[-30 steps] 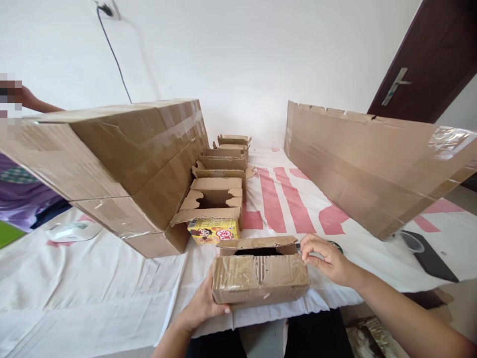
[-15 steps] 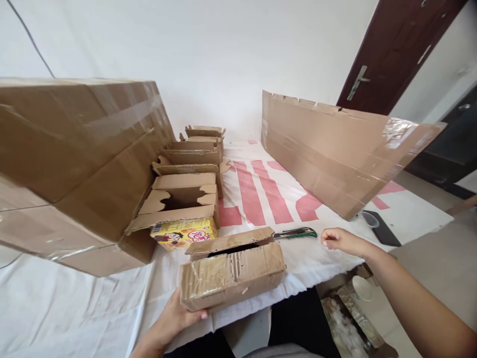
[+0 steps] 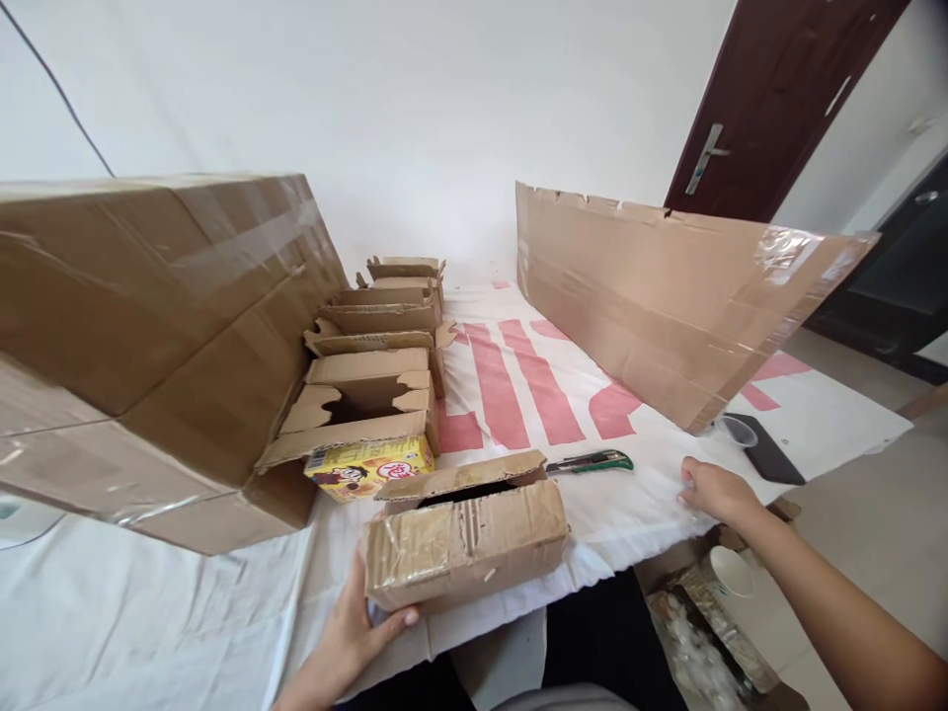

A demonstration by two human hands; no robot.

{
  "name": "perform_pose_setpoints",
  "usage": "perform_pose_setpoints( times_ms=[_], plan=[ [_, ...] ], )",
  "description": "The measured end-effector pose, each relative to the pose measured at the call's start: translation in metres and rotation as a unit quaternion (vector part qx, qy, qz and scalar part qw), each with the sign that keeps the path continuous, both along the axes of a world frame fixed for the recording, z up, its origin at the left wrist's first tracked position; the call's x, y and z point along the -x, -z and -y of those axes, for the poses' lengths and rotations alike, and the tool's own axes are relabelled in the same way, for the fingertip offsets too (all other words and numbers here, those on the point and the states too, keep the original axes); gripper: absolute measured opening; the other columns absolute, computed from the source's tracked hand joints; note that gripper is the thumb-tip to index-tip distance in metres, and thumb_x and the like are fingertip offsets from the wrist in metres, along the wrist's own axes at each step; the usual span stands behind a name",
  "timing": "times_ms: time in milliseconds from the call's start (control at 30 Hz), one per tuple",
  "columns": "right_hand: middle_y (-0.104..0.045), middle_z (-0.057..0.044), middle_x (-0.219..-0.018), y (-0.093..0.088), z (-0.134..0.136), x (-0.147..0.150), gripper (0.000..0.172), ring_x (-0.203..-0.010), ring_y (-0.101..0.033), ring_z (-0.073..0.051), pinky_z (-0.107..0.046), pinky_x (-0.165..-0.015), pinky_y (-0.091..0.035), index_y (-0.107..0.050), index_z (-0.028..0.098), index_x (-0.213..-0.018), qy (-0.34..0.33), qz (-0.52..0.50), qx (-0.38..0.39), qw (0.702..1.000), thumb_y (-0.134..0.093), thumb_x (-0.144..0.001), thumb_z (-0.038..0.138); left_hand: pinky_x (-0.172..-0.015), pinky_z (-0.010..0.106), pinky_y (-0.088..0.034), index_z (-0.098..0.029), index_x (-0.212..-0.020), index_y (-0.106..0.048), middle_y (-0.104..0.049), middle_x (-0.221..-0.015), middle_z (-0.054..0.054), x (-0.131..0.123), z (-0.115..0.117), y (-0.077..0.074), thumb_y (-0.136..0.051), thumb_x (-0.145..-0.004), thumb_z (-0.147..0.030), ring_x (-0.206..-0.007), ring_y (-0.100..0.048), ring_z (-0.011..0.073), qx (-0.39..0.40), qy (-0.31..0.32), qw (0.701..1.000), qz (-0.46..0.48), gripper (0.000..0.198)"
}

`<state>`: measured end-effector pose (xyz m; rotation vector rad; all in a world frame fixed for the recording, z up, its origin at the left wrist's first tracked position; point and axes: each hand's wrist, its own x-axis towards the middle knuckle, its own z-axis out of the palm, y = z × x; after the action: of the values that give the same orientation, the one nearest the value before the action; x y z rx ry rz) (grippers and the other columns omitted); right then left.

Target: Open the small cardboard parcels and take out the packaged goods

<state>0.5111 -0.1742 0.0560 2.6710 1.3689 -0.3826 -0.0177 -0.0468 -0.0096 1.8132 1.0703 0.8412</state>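
Observation:
A small taped cardboard box lies at the table's front edge with its top flap partly raised and a dark gap under it. My left hand grips its left end, thumb along the front and fingers on the far side. Over the tabletop on the right, my right hand is closed, with fingertips pinched; a whitish, see-through bit shows at them, too small to name. Between that hand and the box lies a green utility knife. Behind the box, a yellow printed snack box stands beside an open carton.
Several open cartons line up toward the wall, beside a large taped box. A cardboard panel stands on the right. By its near end are a clear plastic cup and a black phone. Below is a waste box.
My right hand has moved right, away from the utility knife. My left hand stays on the small box, and the view has shifted slightly.

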Motion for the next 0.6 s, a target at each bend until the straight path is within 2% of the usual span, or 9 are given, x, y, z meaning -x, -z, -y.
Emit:
perform_pose_setpoints(
  times_ms=[33,100,200,300,367,433,467,533,600],
  plan=[
    [-0.070,-0.006,-0.085,-0.001,0.000,0.002,0.004,-0.078,-0.065,-0.024,-0.031,-0.061,-0.039,-0.060,0.020,-0.086,-0.009,0.004,-0.015,1.000,-0.061,-0.082,0.023,-0.118,0.062,-0.016,-0.025,-0.151,-0.028,-0.039,-0.153,0.016,0.001,0.002,-0.004,-0.071,-0.075,-0.058,-0.146,-0.025,0.0389,-0.015,0.012,1.000,0.009,0.093],
    [-0.070,-0.006,-0.083,-0.001,-0.002,0.010,0.012,-0.076,-0.064,-0.023,-0.031,-0.060,-0.036,-0.057,0.022,-0.080,-0.031,0.010,-0.050,0.998,-0.049,-0.089,0.024,-0.120,0.060,-0.010,-0.028,-0.152,-0.024,-0.027,-0.159,0.013,0.001,0.007,-0.017,-0.063,-0.084,-0.055,-0.149,-0.015,0.0361,-0.033,0.040,0.998,0.035,0.083],
    [-0.071,-0.006,-0.089,0.000,-0.010,0.028,0.017,-0.080,-0.064,-0.024,-0.032,-0.063,-0.038,-0.055,0.023,-0.081,-0.074,0.009,-0.108,0.991,-0.043,-0.091,0.028,-0.119,0.061,-0.014,-0.031,-0.149,-0.029,-0.023,-0.160,0.011,-0.002,0.013,-0.040,-0.055,-0.091,-0.050,-0.149,-0.016,0.0357,-0.056,0.045,0.995,0.066,0.067],
    [-0.070,-0.005,-0.093,-0.001,-0.019,0.050,0.015,-0.084,-0.064,-0.023,-0.034,-0.069,-0.043,-0.056,0.024,-0.085,-0.121,-0.008,-0.154,0.981,-0.043,-0.091,0.030,-0.118,0.061,-0.021,-0.035,-0.136,-0.048,-0.027,-0.157,0.007,-0.006,0.017,-0.053,-0.056,-0.094,-0.035,-0.146,-0.023,0.0341,-0.124,0.042,0.990,0.052,0.042],
    [-0.069,-0.005,-0.093,-0.005,-0.024,0.064,0.016,-0.086,-0.064,-0.022,-0.035,-0.074,-0.046,-0.056,0.024,-0.087,-0.158,-0.022,-0.193,0.968,-0.044,-0.092,0.032,-0.117,0.059,-0.023,-0.035,-0.118,-0.063,-0.032,-0.154,0.003,-0.007,0.020,-0.054,-0.057,-0.094,-0.030,-0.146,-0.024,0.0340,-0.185,0.075,0.978,0.059,0.025],
    [-0.068,-0.006,-0.090,-0.013,-0.028,0.080,0.017,-0.086,-0.063,-0.022,-0.036,-0.076,-0.047,-0.057,0.024,-0.087,-0.222,-0.047,-0.263,0.938,-0.044,-0.094,0.032,-0.117,0.060,-0.022,-0.034,-0.103,-0.069,-0.037,-0.151,0.000,-0.009,0.023,-0.053,-0.057,-0.094,-0.028,-0.147,-0.022,0.0345,-0.227,0.107,0.964,0.089,0.016],
    [-0.067,-0.006,-0.088,-0.019,-0.030,0.090,0.018,-0.085,-0.063,-0.022,-0.036,-0.076,-0.048,-0.057,0.023,-0.087,-0.263,-0.064,-0.306,0.913,-0.044,-0.095,0.032,-0.117,0.061,-0.021,-0.034,-0.099,-0.069,-0.038,-0.150,0.000,-0.010,0.024,-0.051,-0.057,-0.094,-0.027,-0.147,-0.021,0.0347,-0.235,0.113,0.960,0.105,0.015],
    [-0.066,-0.006,-0.085,-0.032,-0.034,0.112,0.018,-0.082,-0.062,-0.021,-0.036,-0.074,-0.049,-0.059,0.022,-0.089,-0.347,-0.101,-0.384,0.850,-0.045,-0.097,0.030,-0.116,0.063,-0.020,-0.033,-0.098,-0.068,-0.040,-0.149,0.001,-0.012,0.026,-0.048,-0.056,-0.094,-0.024,-0.147,-0.020,0.0342,-0.233,0.112,0.958,0.124,0.015],
    [-0.067,-0.006,-0.086,-0.046,-0.037,0.139,0.019,-0.083,-0.061,-0.021,-0.037,-0.076,-0.050,-0.061,0.022,-0.093,-0.424,-0.133,-0.423,0.790,-0.045,-0.099,0.031,-0.116,0.063,-0.020,-0.032,-0.100,-0.067,-0.041,-0.149,0.002,-0.013,0.028,-0.044,-0.057,-0.094,-0.025,-0.147,-0.021,0.0339,-0.229,0.114,0.957,0.140,0.014]
  ],
)
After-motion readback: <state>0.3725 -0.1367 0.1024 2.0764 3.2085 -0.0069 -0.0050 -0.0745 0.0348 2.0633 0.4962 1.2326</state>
